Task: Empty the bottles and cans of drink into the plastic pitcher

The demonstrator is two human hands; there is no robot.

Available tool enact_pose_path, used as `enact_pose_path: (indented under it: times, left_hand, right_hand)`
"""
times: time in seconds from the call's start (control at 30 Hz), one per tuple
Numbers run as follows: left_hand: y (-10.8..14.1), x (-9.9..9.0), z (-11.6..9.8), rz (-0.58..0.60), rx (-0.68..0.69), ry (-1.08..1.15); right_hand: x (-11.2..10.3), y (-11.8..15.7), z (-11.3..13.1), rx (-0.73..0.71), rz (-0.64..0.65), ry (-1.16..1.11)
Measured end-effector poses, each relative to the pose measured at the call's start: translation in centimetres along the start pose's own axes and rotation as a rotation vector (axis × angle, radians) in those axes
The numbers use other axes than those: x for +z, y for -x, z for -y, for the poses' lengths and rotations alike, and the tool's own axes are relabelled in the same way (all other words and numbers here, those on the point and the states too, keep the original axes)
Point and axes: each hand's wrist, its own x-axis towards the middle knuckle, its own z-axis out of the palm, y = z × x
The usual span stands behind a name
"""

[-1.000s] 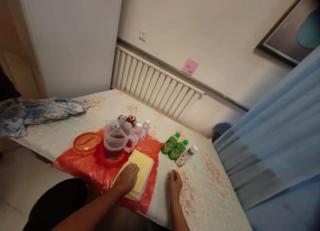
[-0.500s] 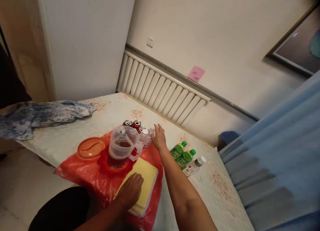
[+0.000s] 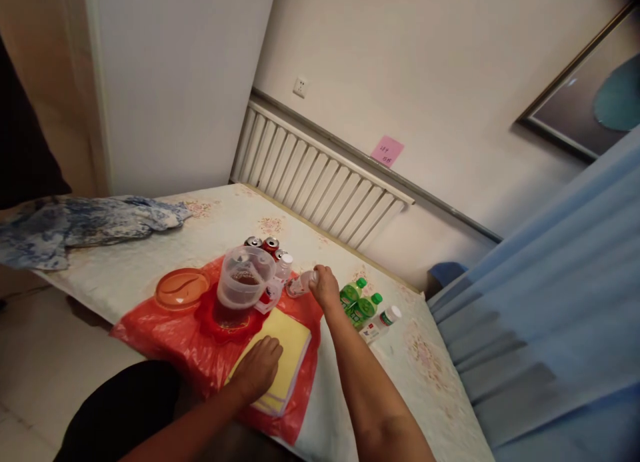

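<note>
My right hand [image 3: 326, 287] grips a small clear bottle [image 3: 299, 285] by its cap end; the bottle is tilted, its base toward the jug. My left hand [image 3: 261, 365] rests with curled fingers on a yellow folded cloth or pad [image 3: 286, 355], and whether it holds anything is hidden. Left of the bottle, a clear plastic jug [image 3: 240, 290] with brown liquid stands on a red scalloped dish [image 3: 213, 325]. Another clear bottle [image 3: 284, 265] stands behind the jug's handle, beside several opened cans [image 3: 271, 246]. An orange lid [image 3: 183, 289] lies on the red plastic sheet [image 3: 160, 335].
Two green bottles [image 3: 364, 309] and a white-capped bottle [image 3: 383, 323] are right of my right forearm. A blue patterned cloth [image 3: 110, 223] lies at the table's left end. Behind the table [image 3: 225, 209] is a radiator [image 3: 320, 175]; a blue curtain [image 3: 530, 302] hangs at the right.
My right hand has closed on the small clear bottle, which is now tilted and away from the other clear bottle. My left hand stays on the yellow item. The view has shifted slightly.
</note>
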Motion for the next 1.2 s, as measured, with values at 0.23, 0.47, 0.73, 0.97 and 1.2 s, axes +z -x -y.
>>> enact_pose_path:
  times: [0.23, 0.47, 0.73, 0.97, 1.2]
  left_hand:
    - [-1.0, 0.0, 0.0, -0.052, -0.1, 0.104]
    - [0.0, -4.9, -3.7, -0.358, -0.14, 0.265]
    - [2.2, -10.8, -5.8, -0.112, -0.055, 0.222]
    - [5.3, -10.2, -4.9, -0.099, -0.12, 0.331]
    - [7.7, -10.9, -3.8, 0.009, -0.239, 0.588]
  right_hand:
    - [-4.6, 5.7, -2.4, -0.026, -0.155, -0.191]
    - [-8.9, 12.2, -2.2, 0.008, -0.12, -0.528]
    - [-9.6, 17.3, 0.4, 0.028, 0.054, -0.862]
    - [-9.0, 18.2, 1.9, -0.047, 0.131, -0.881]
    - [-8.7, 17.8, 3.2, -0.162, 0.068, -0.875]
